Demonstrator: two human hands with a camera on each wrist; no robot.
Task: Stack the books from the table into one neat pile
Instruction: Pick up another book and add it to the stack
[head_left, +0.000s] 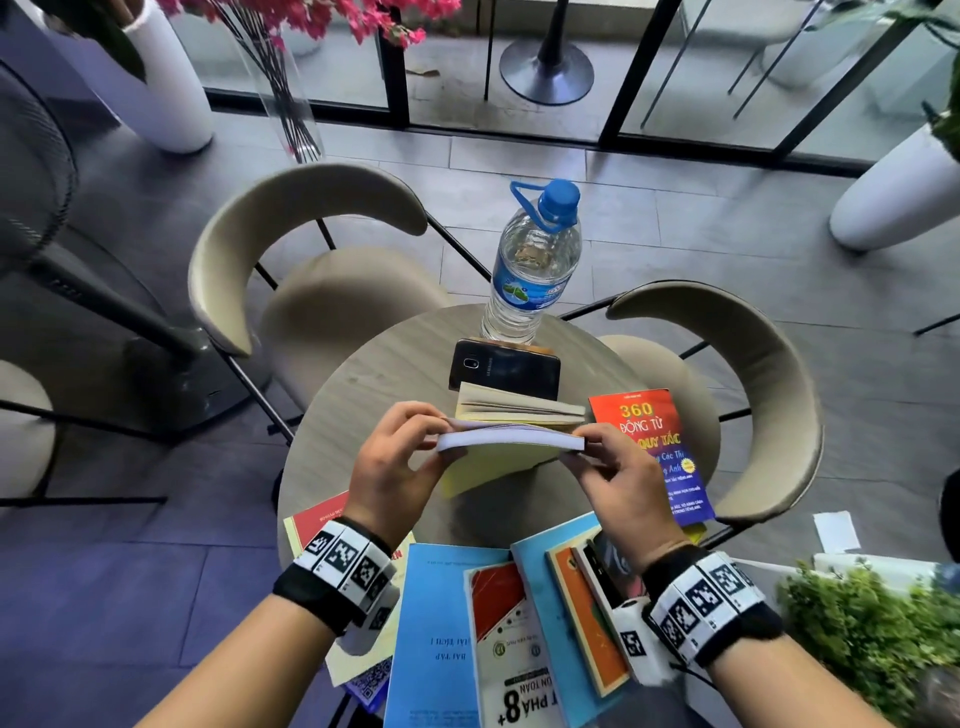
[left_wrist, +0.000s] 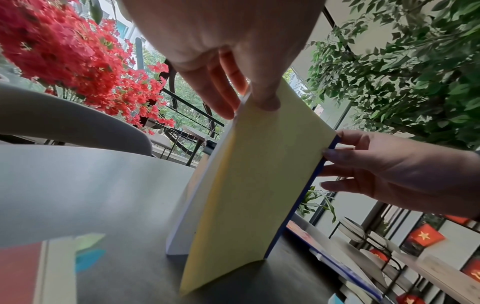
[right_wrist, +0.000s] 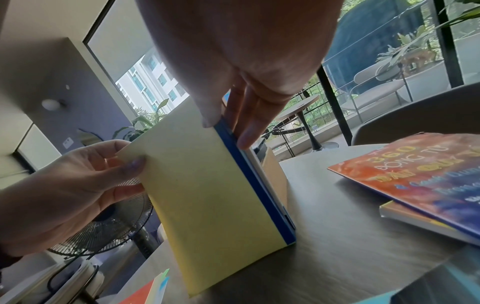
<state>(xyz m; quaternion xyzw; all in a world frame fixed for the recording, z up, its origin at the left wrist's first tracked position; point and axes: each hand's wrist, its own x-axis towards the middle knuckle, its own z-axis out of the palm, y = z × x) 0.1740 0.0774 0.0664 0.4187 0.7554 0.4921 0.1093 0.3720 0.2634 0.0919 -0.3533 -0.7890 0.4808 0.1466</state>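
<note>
Yellow book (head_left: 498, 462) with blue spine, upright on its lower edge at the bench (head_left: 374, 384) centre. A second book (head_left: 519, 405) stands just behind. Red-and-blue book (head_left: 649, 447) lies flat at right. Several books (head_left: 519, 623) lie overlapping along the near edge.

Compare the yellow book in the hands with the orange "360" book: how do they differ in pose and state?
The yellow book stands tilted on its lower edge on the table; the 360 book lies flat.
The left hand and right hand grip the yellow book's top corners; nothing touches the 360 book.
The yellow cover facing the wrist cameras is plain; the 360 cover is printed.
Both are thin paperbacks.
</note>
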